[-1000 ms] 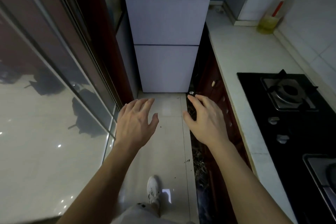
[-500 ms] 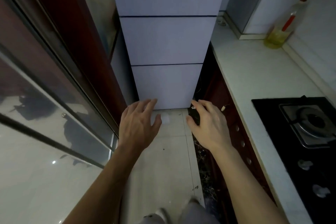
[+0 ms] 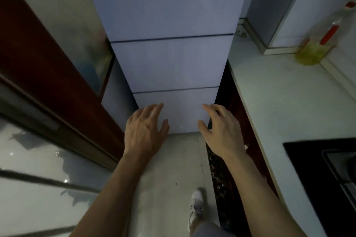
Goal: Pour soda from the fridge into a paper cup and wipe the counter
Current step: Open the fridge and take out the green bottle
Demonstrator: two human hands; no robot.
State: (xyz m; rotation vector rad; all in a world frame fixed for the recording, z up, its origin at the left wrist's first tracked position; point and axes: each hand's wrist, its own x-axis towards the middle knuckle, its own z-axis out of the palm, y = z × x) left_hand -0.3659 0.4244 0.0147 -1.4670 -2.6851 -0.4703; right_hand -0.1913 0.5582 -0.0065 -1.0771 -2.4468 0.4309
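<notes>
Reaching forward, left hand (image 3: 145, 132) and right hand (image 3: 221, 131) hang spread and empty before the closed, unlabelled fridge (image 3: 169, 63).

The fridge (image 3: 169, 63) stands straight ahead at the end of a narrow floor (image 3: 173, 169), its three door panels stacked one above another. The bench (image 3: 279, 102) runs along the right, its near end just beside the fridge. A bottle (image 3: 317, 44) stands at the bench's far right, against the wall, and a stove (image 3: 327, 169) is set into the bench nearer the person. A sliding glass door (image 3: 38, 102) lines the left. Both hands, left (image 3: 144, 132) and right (image 3: 221, 132), reach forward before the lowest panel, and a shoe (image 3: 196, 204) rests on the floor below the right arm.
</notes>
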